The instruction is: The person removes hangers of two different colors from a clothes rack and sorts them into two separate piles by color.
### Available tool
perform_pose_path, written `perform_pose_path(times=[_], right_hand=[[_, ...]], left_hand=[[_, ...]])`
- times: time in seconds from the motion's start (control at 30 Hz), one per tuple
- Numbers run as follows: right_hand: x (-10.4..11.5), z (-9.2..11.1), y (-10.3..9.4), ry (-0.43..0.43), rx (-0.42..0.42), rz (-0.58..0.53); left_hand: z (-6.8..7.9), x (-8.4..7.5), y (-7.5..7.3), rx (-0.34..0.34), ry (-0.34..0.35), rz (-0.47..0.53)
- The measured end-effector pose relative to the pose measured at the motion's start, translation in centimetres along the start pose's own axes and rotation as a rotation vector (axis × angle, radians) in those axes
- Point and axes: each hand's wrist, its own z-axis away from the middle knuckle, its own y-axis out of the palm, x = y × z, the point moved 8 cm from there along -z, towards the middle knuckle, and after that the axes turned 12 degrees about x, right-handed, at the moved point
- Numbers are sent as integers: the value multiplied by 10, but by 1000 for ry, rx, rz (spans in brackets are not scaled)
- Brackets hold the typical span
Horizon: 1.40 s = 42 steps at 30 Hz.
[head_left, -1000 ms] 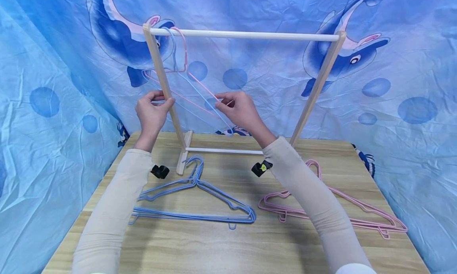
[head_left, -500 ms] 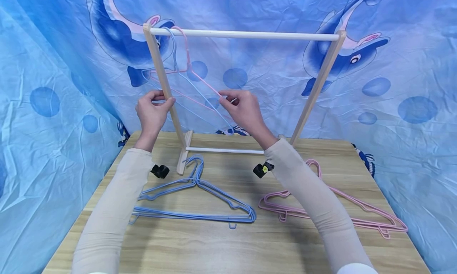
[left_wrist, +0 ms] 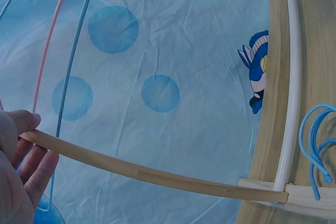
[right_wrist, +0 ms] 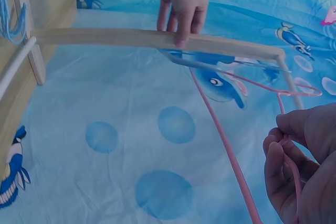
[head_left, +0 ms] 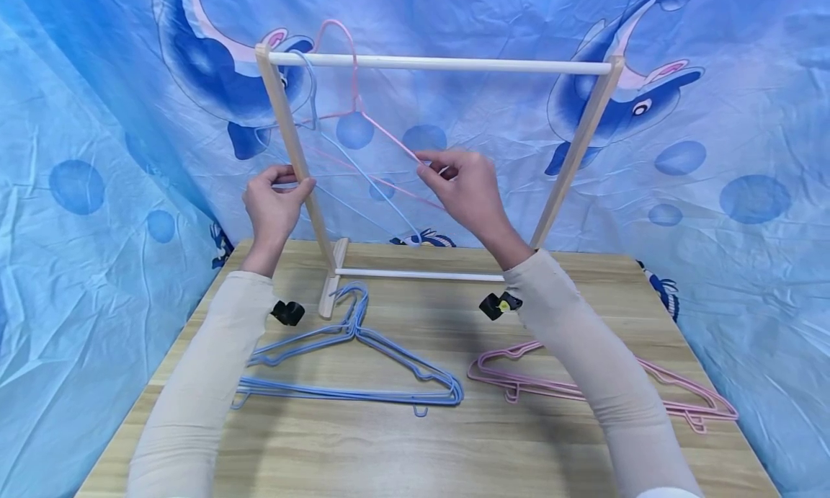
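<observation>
My left hand (head_left: 272,206) grips the left wooden post (head_left: 284,116) of a clothes rack, thumb on one side and fingers on the other. In the left wrist view the same post (left_wrist: 136,172) runs out from between those fingers. A pink clothes hanger (head_left: 392,138) is pinched by its sloping shoulder in my right hand (head_left: 472,192). Its hook rises above the white top bar (head_left: 454,63), near the bar's left end. Just left of it, a blue clothes hanger (head_left: 314,94) hangs from the bar. Part of the pink hanger's right end is hidden behind my right hand.
Several blue hangers (head_left: 408,396) lie stacked on the wooden table (head_left: 415,455) in front of the rack. Pink hangers (head_left: 697,393) lie at the right, partly under my right forearm. A blue dolphin-print curtain (head_left: 746,87) surrounds the table. A white lower bar (head_left: 415,274) joins the rack's posts.
My right hand has moved up and right with the pink hanger. The hanger's hook, resting on the bar before, now stands higher above it. My left hand stays on the post.
</observation>
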Motion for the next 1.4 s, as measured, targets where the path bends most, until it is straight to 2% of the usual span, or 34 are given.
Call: perform_pose_path(times=[0.37,0.63,0.8,1.03,1.4], right_hand=[[-4,26,-38,-53,-80,37],[-14,52,-67,-68,-119,133],[-26,69,-85,-62,-149,166],[-48,92,-105,-26,-181,148],[-84,125,-123,-48,-216,139]], left_hand=[[1,0,-2,-3,-6,-11],[2,1,-1,-8,-14,-19],[1,0,0,-15,-3,-1],[2,1,0,-14,-3,-8],[1,1,1,-17,3,5]])
